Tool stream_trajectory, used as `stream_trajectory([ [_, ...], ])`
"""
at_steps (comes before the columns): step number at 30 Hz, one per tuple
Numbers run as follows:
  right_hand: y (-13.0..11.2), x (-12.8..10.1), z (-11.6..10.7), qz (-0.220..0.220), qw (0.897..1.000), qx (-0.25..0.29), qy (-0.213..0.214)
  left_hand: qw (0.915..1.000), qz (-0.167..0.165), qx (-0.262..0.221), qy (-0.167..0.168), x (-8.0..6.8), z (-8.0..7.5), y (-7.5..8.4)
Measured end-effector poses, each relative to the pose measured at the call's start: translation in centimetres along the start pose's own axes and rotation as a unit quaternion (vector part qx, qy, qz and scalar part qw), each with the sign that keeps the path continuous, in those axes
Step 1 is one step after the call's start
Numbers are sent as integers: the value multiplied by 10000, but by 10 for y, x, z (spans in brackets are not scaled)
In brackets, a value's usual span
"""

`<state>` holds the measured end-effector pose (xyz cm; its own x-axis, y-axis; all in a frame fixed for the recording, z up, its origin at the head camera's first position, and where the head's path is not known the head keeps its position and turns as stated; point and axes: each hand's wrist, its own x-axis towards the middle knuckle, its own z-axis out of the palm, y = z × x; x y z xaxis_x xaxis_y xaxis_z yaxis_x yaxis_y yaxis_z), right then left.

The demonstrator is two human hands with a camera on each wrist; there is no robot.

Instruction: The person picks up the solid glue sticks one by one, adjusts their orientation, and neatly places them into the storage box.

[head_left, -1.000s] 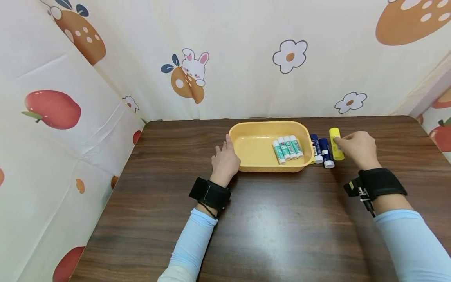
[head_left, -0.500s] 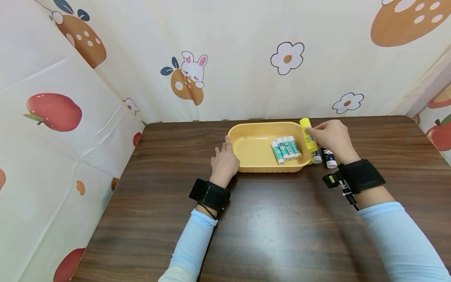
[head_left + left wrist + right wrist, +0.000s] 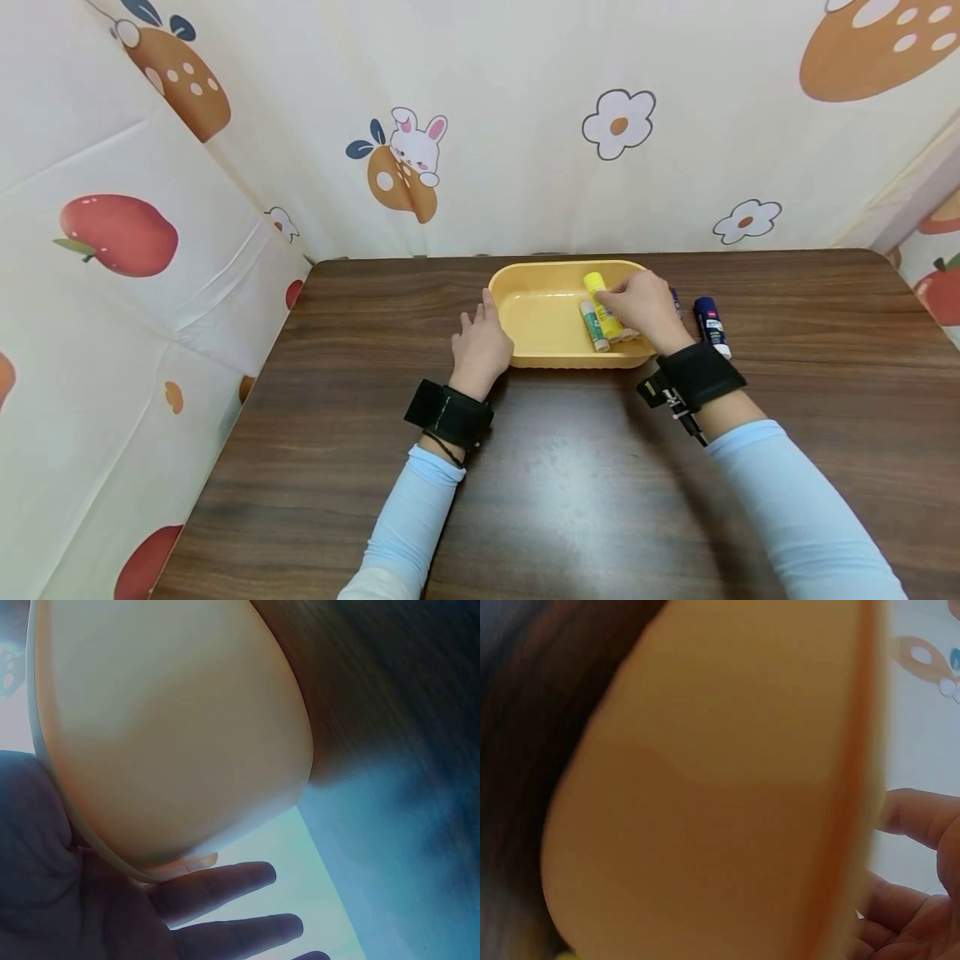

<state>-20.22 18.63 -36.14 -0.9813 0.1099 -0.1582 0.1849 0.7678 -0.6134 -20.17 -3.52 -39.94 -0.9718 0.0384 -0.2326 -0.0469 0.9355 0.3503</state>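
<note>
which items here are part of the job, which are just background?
In play: yellow glue stick held by right hand; yellow tray, steadied by left hand; green-white sticks inside it; blue sticks beside it.

Background: table; printed curtain.

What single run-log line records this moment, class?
right hand: holds yellow stick over green sticks in tray | left hand: flat against tray's left wall | blue stick: on table
</note>
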Motion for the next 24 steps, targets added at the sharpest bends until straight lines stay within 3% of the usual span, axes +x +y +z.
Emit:
stream_trajectory([
  [10, -6, 4, 31, -161, 9998, 3, -80, 10000, 19, -21, 50, 1, 1, 0],
  [16, -14, 3, 43, -444, 9963, -710, 217, 10000, 39, 30, 60, 2, 1, -1],
  [24, -16, 0, 53, -394, 9901, -1314, 290, 10000, 39, 16, 48, 2, 2, -1],
])
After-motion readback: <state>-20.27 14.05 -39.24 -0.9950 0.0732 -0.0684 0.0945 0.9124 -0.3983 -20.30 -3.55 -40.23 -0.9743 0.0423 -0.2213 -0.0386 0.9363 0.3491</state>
